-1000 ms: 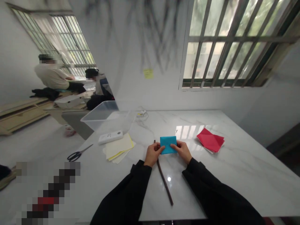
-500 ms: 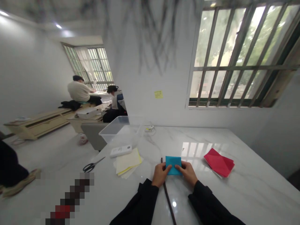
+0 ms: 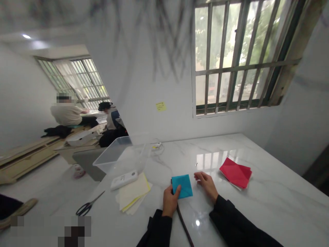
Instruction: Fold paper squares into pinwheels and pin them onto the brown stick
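Observation:
A folded square of blue paper (image 3: 183,187) is pinched at its left edge by my left hand (image 3: 170,199), with the thumb lying across its front. My right hand (image 3: 206,183) hovers just right of the paper, apart from it, with loosely curled fingers and nothing in them. Beneath my left hand a thin dark cord or strip (image 3: 183,224) runs toward the table's near edge. Red paper sheets (image 3: 236,172) lie in a small stack to the right of my right hand.
On the marble-patterned table (image 3: 218,223), cream and yellow sheets (image 3: 135,192) lie left, beside a white device (image 3: 124,180). Dark-handled scissors (image 3: 88,204) lie farther left. A clear plastic bin (image 3: 115,154) stands behind. Two people sit at the far left.
My right hand has let go of the blue paper and moved right. The paper, now tilted, stays in my left hand. The camera view has turned slightly.

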The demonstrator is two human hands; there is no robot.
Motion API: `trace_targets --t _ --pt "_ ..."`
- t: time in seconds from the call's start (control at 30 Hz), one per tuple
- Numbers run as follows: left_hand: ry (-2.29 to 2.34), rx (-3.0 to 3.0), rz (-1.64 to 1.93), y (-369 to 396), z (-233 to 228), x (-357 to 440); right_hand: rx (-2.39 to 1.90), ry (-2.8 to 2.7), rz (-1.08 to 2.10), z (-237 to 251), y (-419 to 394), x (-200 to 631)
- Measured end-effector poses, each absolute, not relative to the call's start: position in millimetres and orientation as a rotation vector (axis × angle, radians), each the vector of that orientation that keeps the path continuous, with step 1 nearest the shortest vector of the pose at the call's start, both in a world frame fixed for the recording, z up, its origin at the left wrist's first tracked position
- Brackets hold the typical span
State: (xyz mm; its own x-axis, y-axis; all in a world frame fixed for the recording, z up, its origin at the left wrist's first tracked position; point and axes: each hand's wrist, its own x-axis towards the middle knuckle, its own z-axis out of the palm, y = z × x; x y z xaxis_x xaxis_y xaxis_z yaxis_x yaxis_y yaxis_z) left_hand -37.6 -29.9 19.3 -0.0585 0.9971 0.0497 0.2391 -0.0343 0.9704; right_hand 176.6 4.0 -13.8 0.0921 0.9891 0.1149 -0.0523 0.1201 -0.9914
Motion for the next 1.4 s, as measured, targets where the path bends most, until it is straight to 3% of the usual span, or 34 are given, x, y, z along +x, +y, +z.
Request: trace_targets --t 0.23,0.47,0.97,1.4 --pt "1.447 1.329 1.225 -27.9 16.3 -39.6 -1.395 -1.364 0.527 -26.4 83.1 216.0" --pt "1.412 1.298 1.27 -30.5 12.4 -39.2 -1.383 -1.613 0.59 -41.9 119.6 232.2" --pt "1.442 1.302 1.345 -26.8 7.7 -38.7 -1.361 -1.822 0.336 -42.8 101.2 220.7" --pt "1.458 1.392 1.36 -24.8 7.1 -28.3 -1.532 -1.69 0.331 -30.9 88.9 226.3"
